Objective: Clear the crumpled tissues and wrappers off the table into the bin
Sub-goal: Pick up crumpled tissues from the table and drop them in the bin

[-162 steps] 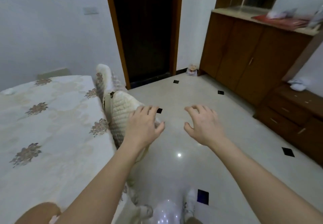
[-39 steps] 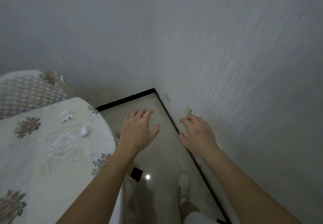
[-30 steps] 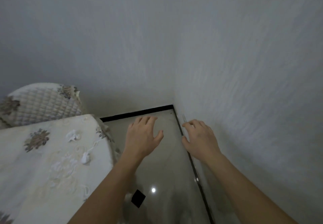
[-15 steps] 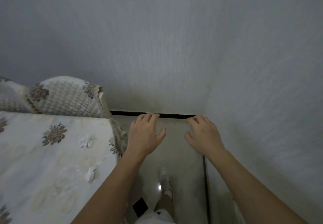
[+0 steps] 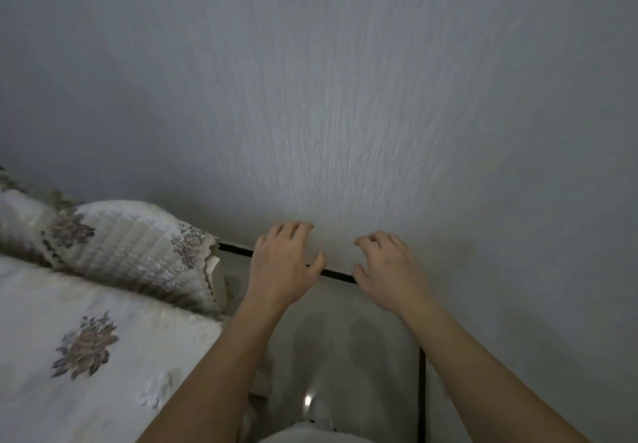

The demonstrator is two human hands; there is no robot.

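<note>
- Seemingly the only candidate in view is a small white lump [image 5: 155, 392], perhaps a crumpled tissue, though it is too blurred to be sure or to show any long axis.
- It lies on the flowered table [image 5: 51, 304] near the right-hand edge, just beside the left forearm [image 5: 214, 373].
- From the hands it sits back towards the body and to the left, so the left hand [image 5: 283, 266] is the nearer one, and I judge the reach would start there.
- Both the left hand and the right hand [image 5: 386, 273] are empty, fingers loosely spread. They are held apart over the floor [image 5: 345, 339] and point at the wall [image 5: 345, 97], away from the table.
- No bin is in view.
</note>
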